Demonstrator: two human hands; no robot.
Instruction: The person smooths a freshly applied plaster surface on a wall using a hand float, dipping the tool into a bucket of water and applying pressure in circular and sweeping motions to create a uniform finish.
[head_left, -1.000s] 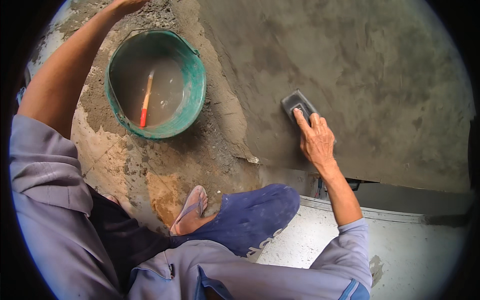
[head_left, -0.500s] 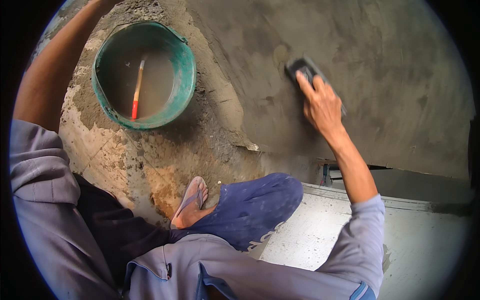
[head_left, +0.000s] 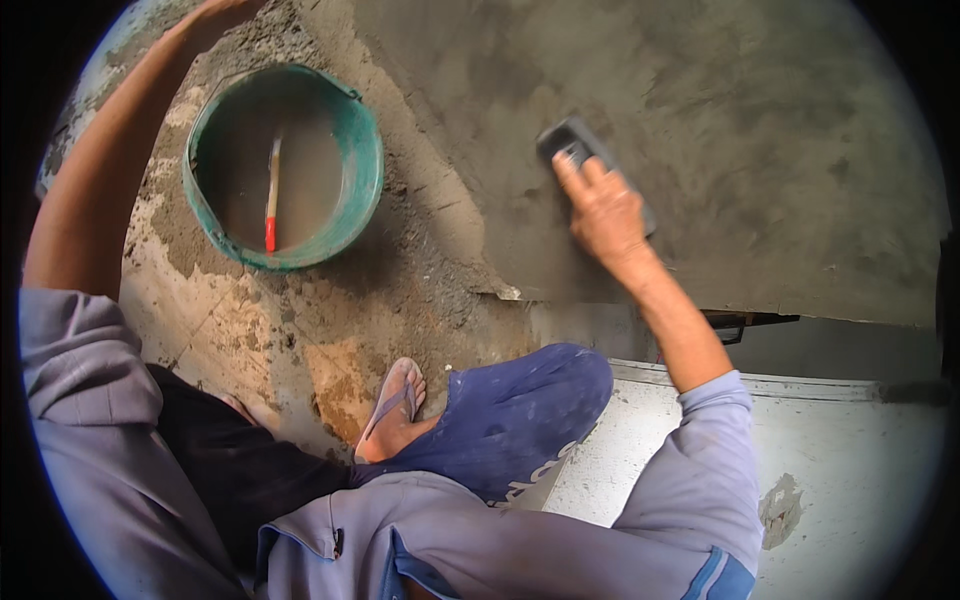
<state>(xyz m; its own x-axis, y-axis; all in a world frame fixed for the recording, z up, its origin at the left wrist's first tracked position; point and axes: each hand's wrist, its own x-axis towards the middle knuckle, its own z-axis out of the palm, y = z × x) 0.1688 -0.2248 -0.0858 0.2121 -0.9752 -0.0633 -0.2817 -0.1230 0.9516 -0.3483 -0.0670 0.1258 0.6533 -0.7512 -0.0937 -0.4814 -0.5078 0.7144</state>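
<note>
My right hand point(head_left: 608, 212) grips the handle of a dark plastering float point(head_left: 568, 130). The float's face lies against a broad grey surface of wet-looking cement plaster point(head_left: 780, 150). At the top left edge, my left hand point(head_left: 228, 10) is mostly cut off by the picture's rim, so its fingers and anything in them are hidden. Below that hand stands a green bucket point(head_left: 365, 165) of murky grey-brown water. A brush with a pale handle and red end point(head_left: 272, 205) leans inside it, partly in the water.
Rough mortar and crumbs point(head_left: 430, 250) border the plaster's left edge. My sandalled foot point(head_left: 392, 410) rests on the stained floor point(head_left: 230, 330) below the bucket. A pale speckled panel point(head_left: 640, 420) lies at lower right, with a dark gap point(head_left: 770, 350) between it and the plaster.
My right hand has slid the float left and slightly nearer across the plaster. The whole view has shifted a little; my left hand is still at the top left edge.
</note>
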